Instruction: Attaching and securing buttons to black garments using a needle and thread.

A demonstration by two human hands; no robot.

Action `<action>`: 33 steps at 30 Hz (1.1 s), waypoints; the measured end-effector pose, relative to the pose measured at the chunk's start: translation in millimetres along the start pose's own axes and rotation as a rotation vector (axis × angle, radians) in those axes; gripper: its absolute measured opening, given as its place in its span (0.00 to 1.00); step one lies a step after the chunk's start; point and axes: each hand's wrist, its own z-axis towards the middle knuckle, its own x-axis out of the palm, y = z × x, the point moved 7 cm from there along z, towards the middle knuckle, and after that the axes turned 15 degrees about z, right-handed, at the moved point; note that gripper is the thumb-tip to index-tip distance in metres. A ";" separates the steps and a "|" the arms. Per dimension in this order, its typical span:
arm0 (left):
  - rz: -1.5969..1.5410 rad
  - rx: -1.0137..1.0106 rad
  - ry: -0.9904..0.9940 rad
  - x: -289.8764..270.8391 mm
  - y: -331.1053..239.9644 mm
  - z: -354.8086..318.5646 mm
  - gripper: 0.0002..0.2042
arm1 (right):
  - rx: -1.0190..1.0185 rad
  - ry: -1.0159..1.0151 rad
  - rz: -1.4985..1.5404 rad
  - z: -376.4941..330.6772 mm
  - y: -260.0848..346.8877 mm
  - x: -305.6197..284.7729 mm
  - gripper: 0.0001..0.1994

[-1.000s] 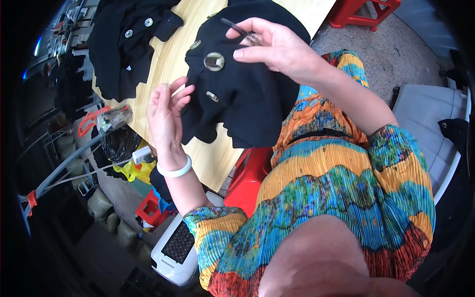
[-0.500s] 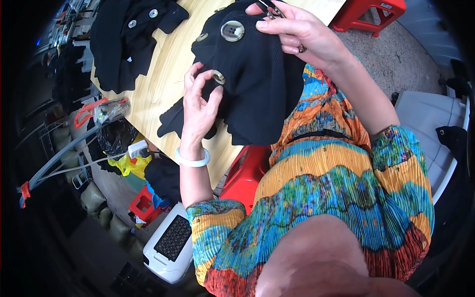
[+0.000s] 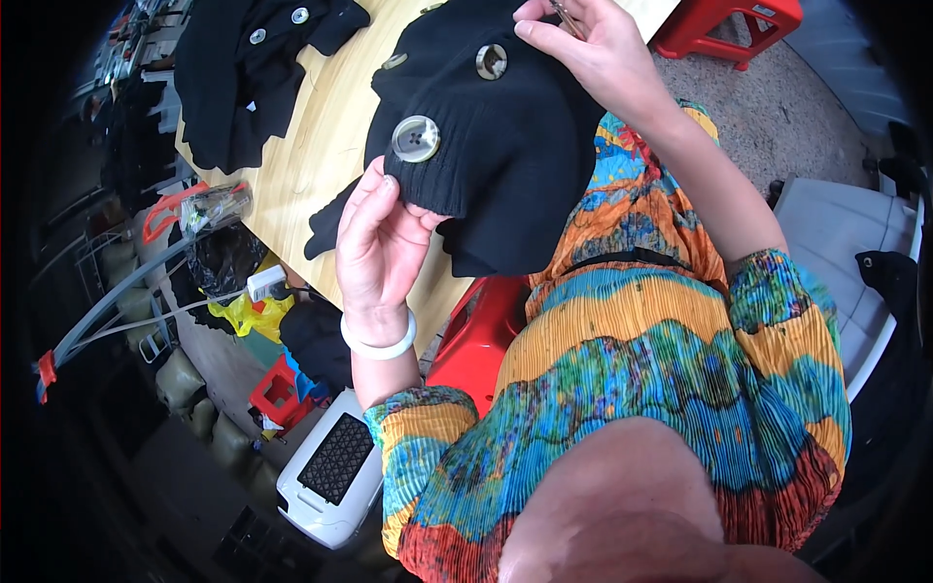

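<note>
The black knit garment (image 3: 525, 146) lies toward the near corner of the wooden table (image 3: 301, 185), spilling past the right edge over the person's lap. The left hand (image 3: 382, 233) has its thumb and fingers closed on the ribbed edge, and the big grey button (image 3: 416, 139) sits just beyond those fingertips, face up. From there I see a line slanting up and right to the brown-and-white button (image 3: 492, 62), then on to the right hand (image 3: 603, 53) near the table's right edge. That hand pinches a slim tool (image 3: 567, 19), its far end out of my sight. The left hand is plainly nearer the grey button; the right is nearer the brown-and-white one, touching neither.
</note>
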 end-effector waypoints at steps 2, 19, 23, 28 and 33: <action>0.009 0.006 0.018 1.0 1.2 0.7 0.13 | 0.167 0.029 -0.106 -4.0 13.4 9.3 0.12; 0.085 0.010 -0.041 2.6 6.8 7.6 0.09 | 0.043 0.284 0.005 -38.7 36.6 51.7 0.14; 0.053 -0.020 -0.041 11.9 9.7 10.4 0.10 | 0.156 0.266 0.065 -43.5 28.9 55.0 0.15; 0.026 -0.052 -0.099 5.1 20.2 14.2 0.10 | 0.022 0.321 -0.039 -50.1 31.1 63.5 0.16; -0.131 -0.037 0.049 -7.4 24.6 15.7 0.16 | -0.112 0.271 -0.085 -49.2 37.6 63.1 0.16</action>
